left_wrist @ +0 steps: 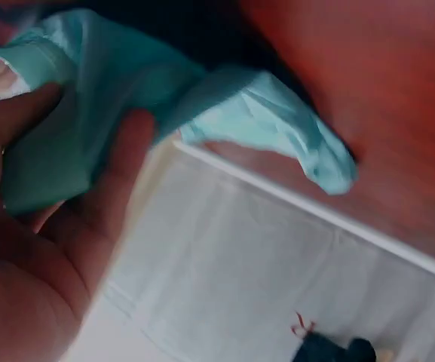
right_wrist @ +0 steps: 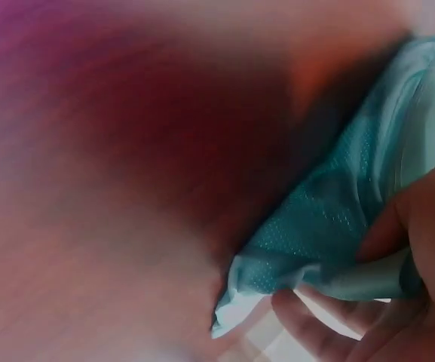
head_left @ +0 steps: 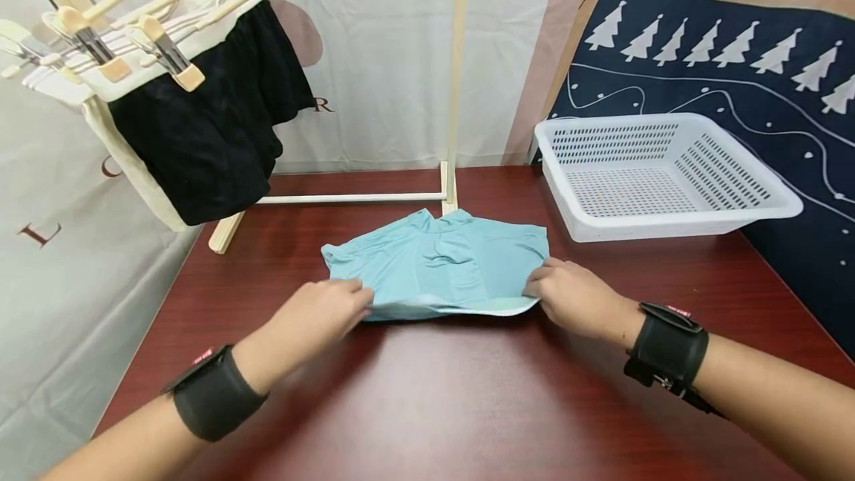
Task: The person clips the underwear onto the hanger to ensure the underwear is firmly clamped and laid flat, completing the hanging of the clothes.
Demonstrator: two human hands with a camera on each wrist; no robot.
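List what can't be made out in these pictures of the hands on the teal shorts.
- Left hand fingertips: head view, tucked under the teal shorts.
- Right hand fingertips: head view, hidden by the cloth's edge.
- Table: right wrist view, smeared by blur.
- Black garment on the hangers: head view, too dark to show its shape.
- Basket: near wall hides part of the floor.

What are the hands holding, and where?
Both hands pinch the light blue shorts at the near waistband edge: left hand at one corner, right hand at the other.
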